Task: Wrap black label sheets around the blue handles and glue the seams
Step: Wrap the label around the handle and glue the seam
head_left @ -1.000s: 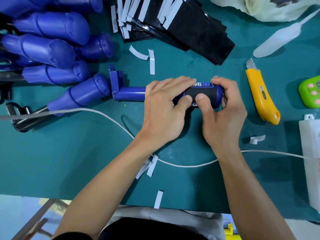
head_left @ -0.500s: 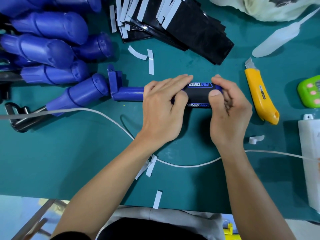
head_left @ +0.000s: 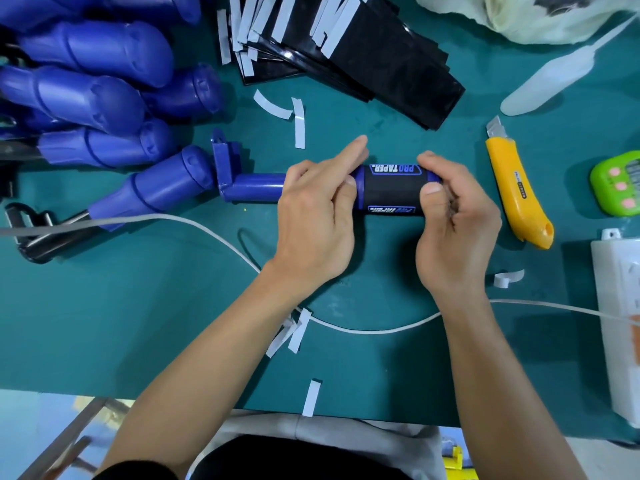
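Teal tabletop [head_left: 104,323] carries our work: the blue handle [head_left: 258,188] lies at its middle, the black label sheet [head_left: 391,192] wrapped round its right part. Our left hand [head_left: 311,223] curls over the handle beside the label, index finger straight. Our right hand [head_left: 453,230] grips the end, thumb on the label. Spare sheets [head_left: 381,57] lie beyond, a yellow knife [head_left: 512,188] to the right.

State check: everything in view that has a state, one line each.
blue handle: held level by both hands.
black label: wrapped round the handle, print facing up.
left hand: grips the handle, index finger lifted.
right hand: grips the handle's end, thumb on the label.
utility knife: lying untouched, blade tip out.
label sheets: loosely stacked, white strips attached.
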Tool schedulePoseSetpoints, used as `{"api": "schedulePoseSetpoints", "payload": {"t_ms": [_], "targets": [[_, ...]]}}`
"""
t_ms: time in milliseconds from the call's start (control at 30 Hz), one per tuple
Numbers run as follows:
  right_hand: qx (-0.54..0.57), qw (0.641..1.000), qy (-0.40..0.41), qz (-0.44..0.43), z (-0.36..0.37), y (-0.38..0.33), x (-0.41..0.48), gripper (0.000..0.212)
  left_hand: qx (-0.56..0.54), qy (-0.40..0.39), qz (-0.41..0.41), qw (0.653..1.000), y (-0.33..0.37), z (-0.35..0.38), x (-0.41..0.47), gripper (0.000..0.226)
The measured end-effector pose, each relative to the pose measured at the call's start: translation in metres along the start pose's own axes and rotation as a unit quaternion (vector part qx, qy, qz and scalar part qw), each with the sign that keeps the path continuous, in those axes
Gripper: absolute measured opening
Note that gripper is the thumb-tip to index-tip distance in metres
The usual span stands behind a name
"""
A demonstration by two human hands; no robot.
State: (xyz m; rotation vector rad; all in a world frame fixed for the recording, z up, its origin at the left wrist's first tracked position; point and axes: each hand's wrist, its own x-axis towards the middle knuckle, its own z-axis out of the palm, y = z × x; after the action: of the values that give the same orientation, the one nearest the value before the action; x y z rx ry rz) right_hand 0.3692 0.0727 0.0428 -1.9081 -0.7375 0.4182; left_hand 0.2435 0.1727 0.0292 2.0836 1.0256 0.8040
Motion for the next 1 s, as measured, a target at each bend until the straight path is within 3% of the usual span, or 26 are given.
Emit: {"api": "schedulePoseSetpoints", "payload": {"t_ms": [133, 267, 500, 633, 767, 1000], "targets": [[0.028, 1.0, 0.008, 0.006, 0.005, -0.003, 0.0, 0.024, 0.02, 0.005, -0.008, 1.0, 0.008, 0.003, 0.001, 0.042], [0.006, 1.0, 0.008, 0.01, 0.009, -0.003, -0.001, 0.028, 0.067, 0.003, 0.016, 0.998, 0.01, 0.008, 0.005, 0.041], [0.001, 1.0, 0.003, -0.016, 0.001, 0.007, 0.0, 0.026, 0.069, -0.002, 0.065, 0.995, 0.007, 0.004, 0.0, 0.031], [0.02, 1.0, 0.017, 0.012, 0.007, -0.001, 0.0, 0.024, 0.061, -0.012, 0.065, 0.996, 0.004, 0.001, 0.0, 0.033], [-0.034, 0.999, 0.016, 0.015, 0.021, -0.007, -0.006, 0.045, 0.059, -0.022, 0.054, 0.997, 0.002, 0.001, -0.002, 0.036], [0.059, 0.996, -0.061, -0.027, -0.002, 0.009, 0.001, 0.021, 0.053, -0.023, 0.05, 0.997, 0.0, -0.001, -0.003, 0.036]]}}
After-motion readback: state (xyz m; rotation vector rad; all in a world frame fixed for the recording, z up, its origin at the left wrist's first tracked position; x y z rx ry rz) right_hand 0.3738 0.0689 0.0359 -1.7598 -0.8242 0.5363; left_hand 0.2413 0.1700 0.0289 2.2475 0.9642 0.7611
